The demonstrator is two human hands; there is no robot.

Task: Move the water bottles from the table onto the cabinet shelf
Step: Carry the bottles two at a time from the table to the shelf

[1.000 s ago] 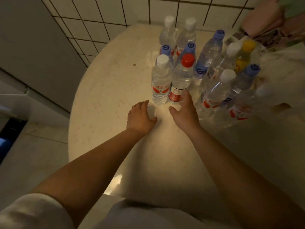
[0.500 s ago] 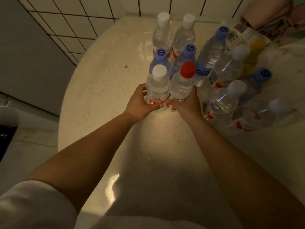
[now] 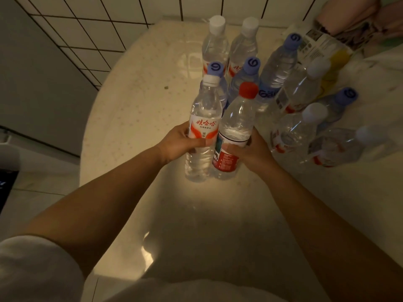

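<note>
The left hand [image 3: 182,141] wraps the label band of the white-capped bottle [image 3: 204,127], thumb across the front. Touching it on the right, the red-capped bottle [image 3: 236,129] sits in the right hand [image 3: 250,152], fingers curled round its red label. Both bottles stand close to upright, caps leaning slightly away from the person, at the near edge of the cluster on the table [image 3: 135,101]; whether their bases have left the surface I cannot tell. The other bottles [image 3: 279,68] stand behind and to the right. The cabinet shelf is out of view, so each hand likely lifts straight up along its bottle's long axis first
</note>
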